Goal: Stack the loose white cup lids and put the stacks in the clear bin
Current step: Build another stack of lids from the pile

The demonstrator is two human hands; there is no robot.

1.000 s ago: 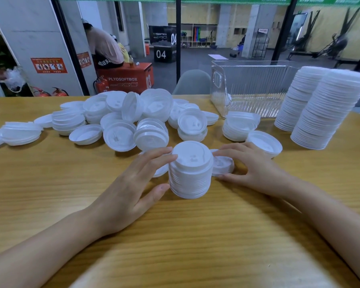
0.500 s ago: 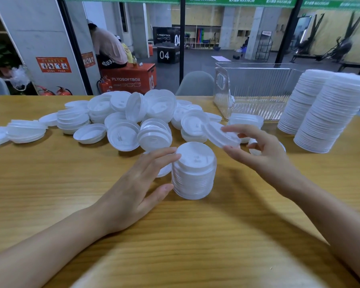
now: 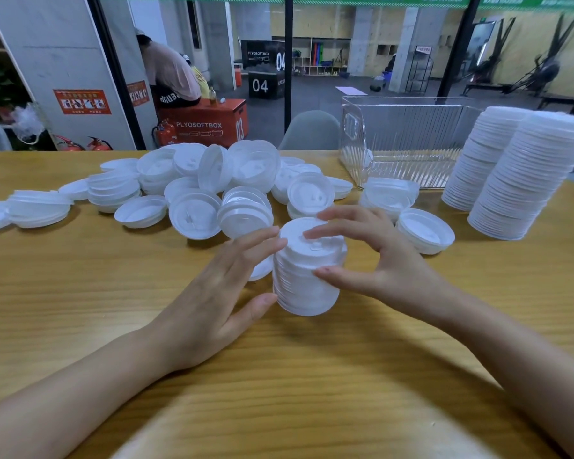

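Observation:
A short stack of white cup lids (image 3: 307,283) stands on the wooden table (image 3: 80,293) in front of me. My left hand (image 3: 212,299) rests against its left side, fingers nearly straight and thumb near the base. My right hand (image 3: 388,260) curves over the stack, fingertips on the top lid and thumb pressed on the front wall. Behind lies a heap of loose white lids (image 3: 196,213). At the back right stands the clear ribbed bin (image 3: 408,144); it looks almost empty.
Two tall leaning lid stacks (image 3: 524,180) stand right of the bin. An upturned lid (image 3: 424,230) and a small stack (image 3: 388,197) lie just behind my right hand. More low stacks (image 3: 37,210) sit at the far left. A person sits beyond the glass.
My right hand lifted a lid from the table beside the stack, carried it over, and now sets it on top. My left hand has stayed against the stack.

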